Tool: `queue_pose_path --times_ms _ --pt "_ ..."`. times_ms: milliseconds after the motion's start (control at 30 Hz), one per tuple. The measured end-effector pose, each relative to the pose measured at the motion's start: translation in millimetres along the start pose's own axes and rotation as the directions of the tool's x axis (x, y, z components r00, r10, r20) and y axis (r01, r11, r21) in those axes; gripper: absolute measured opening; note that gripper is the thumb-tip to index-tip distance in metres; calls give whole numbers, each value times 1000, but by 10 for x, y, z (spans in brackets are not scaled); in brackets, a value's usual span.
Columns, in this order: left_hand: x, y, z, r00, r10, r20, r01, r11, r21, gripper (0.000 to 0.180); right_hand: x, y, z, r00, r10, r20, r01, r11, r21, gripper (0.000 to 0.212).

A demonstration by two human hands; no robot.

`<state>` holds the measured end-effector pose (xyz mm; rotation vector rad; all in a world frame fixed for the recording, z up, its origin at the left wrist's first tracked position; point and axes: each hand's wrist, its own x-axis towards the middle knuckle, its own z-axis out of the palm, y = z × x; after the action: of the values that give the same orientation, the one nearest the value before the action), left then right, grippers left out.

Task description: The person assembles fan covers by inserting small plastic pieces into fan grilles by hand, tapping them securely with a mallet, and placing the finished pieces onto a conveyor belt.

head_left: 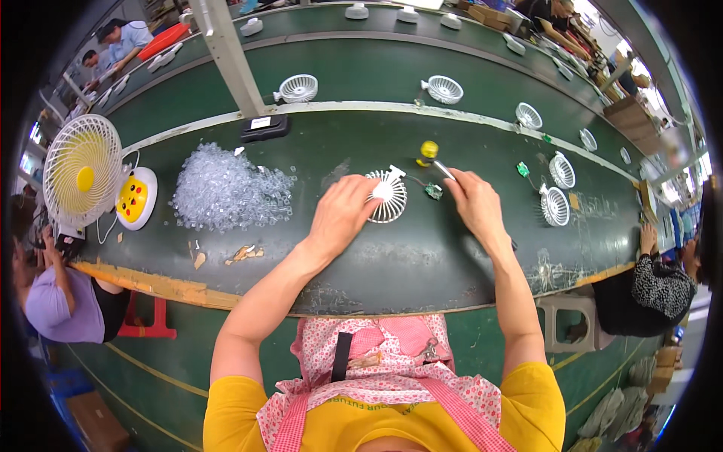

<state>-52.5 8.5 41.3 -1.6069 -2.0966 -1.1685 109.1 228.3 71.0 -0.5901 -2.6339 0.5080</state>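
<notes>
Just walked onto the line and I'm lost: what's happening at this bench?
A person in a yellow shirt works at a dark green bench. The left hand presses on a round white plastic fan grille. The right hand holds a yellow-handled screwdriver beside a small green circuit board. A heap of clear plastic parts lies to the left.

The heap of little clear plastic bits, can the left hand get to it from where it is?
Probably yes. The left hand rests on the round white fan grille, and the heap of clear plastic bits lies just to its left with only bare green table between.
</notes>
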Motion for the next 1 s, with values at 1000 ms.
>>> queue_pose_path --times_ms 1000 --pt "150 -250 -63 687 -599 411 552 63 -832 27 82 -716 591 982 -124 -143 187 731 656 16"
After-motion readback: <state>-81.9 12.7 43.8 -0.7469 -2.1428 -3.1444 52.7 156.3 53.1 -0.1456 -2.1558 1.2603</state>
